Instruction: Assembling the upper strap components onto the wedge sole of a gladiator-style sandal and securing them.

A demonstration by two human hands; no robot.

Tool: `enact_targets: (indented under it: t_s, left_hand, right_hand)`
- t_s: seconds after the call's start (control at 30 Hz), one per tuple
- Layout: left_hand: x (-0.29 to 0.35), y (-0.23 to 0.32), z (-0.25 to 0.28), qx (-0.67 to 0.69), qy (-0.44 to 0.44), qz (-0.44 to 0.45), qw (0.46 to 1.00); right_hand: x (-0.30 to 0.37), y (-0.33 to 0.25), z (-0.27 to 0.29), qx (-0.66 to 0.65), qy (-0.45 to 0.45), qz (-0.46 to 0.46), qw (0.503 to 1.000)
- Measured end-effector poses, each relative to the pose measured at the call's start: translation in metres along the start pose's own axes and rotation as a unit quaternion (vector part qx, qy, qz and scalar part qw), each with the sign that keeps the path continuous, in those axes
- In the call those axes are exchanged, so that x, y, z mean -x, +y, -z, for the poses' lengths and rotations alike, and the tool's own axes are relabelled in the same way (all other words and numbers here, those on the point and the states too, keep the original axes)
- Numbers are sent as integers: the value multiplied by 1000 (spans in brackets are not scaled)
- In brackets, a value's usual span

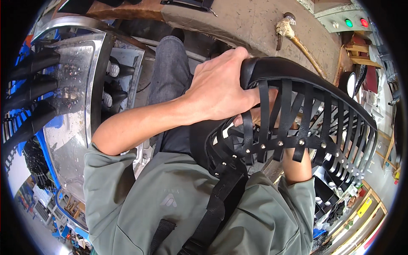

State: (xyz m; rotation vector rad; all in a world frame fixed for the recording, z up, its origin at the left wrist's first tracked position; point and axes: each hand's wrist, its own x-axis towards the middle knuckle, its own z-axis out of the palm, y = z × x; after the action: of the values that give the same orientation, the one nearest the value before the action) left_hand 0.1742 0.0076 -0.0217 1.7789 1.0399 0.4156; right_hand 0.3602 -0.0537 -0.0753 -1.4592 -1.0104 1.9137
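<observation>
A tall black strappy boot (306,70), its many narrow straps joined by a studded band (280,143), lies across in front of my chest. At its smooth dark end, my left hand (221,87) is closed, the fingers over the far side and the thumb reaching under the straps. My right forearm (296,165) comes up behind the straps. Between them, part of my right hand (255,115) shows with bent fingers against the boot; the rest is hidden. Pale patches show among the straps near my lap.
Beyond the boot stands a brown workbench (238,21) with a wooden-handled hammer (304,49), its head wrapped. At left, a metal-framed clear panel (76,106) stands beside several black boots (32,91). A control box with green and red buttons (348,23) is at far right.
</observation>
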Motion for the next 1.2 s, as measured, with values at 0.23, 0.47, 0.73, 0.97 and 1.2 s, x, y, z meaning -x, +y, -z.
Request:
enact_targets:
  t_s: [0.23,0.47,0.73,0.97,1.2]
  left_hand:
    - [4,-7,4,-22,32,-71,997]
    - [-21,-39,-3,35,39,-27,998]
    - [-20,-90,10,530,-145,-84,831]
    - [21,-24,23,404,-8,-418,813]
    - [52,1,32,453,28,-379,806]
  right_hand:
    - [-17,8,-22,-13,11,-2,1000]
    - [-11,23,-6,-57,91,49,993]
    - [-28,-14,0,-71,52,297,951]
    - [22,-91,-44,394,8,334,856]
    - [16,-99,-51,333,-58,458,822]
